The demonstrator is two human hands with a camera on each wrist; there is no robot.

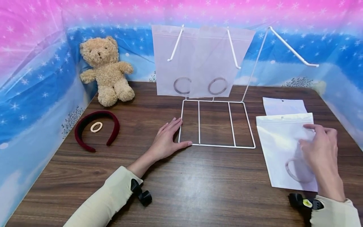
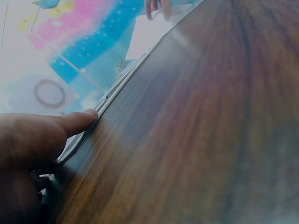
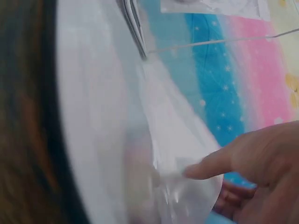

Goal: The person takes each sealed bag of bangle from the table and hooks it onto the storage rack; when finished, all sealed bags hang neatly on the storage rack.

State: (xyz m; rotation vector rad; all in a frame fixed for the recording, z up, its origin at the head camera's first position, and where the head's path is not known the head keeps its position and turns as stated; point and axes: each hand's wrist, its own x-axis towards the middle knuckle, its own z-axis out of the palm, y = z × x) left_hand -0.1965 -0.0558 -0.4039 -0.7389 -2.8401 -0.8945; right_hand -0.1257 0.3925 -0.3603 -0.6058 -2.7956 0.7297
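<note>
In the head view my left hand rests at the front left corner of a white wire display rack, fingers stretched along its side bar and thumb on the front bar. To the right of the rack, my right hand pinches the right edge of a white zip bag, which shows a ring-shaped item through its front. The thumb lies on the near face of the bag in the right wrist view. Behind it lies another white bag, partly covered. Two hanging bags show similar rings, one overlapping the other.
White hooks project from the top of the rack. A teddy bear sits at the back left. In front of it lie a dark red headband and a small cream ring. Snowflake-patterned cloth surrounds the wooden table.
</note>
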